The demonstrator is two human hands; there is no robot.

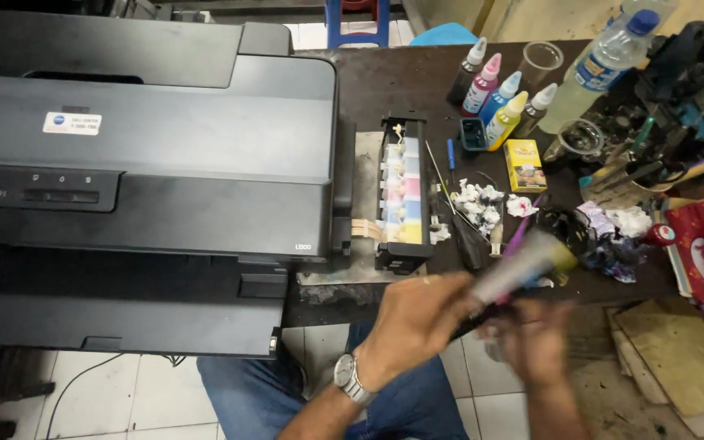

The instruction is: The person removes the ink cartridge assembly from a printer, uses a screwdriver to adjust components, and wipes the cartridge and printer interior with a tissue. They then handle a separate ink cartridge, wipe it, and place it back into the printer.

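Head view: the left hand (417,314) and the blurred right hand (535,338) both grip a syringe (523,265) at the table's (401,81) front edge, its long axis slanting up-right, beside a black printer (148,179).

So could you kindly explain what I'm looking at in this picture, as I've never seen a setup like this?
The view comes from a camera on a person's head, looking down at their own hands. The left hand, with a wristwatch, and the right hand together hold a blurred syringe-like tube. A large black printer fills the dark table. Beside it sits its ink tank unit with coloured chambers. Further back stand small ink bottles, a clear plastic bottle, stained tissues and a small yellow box.
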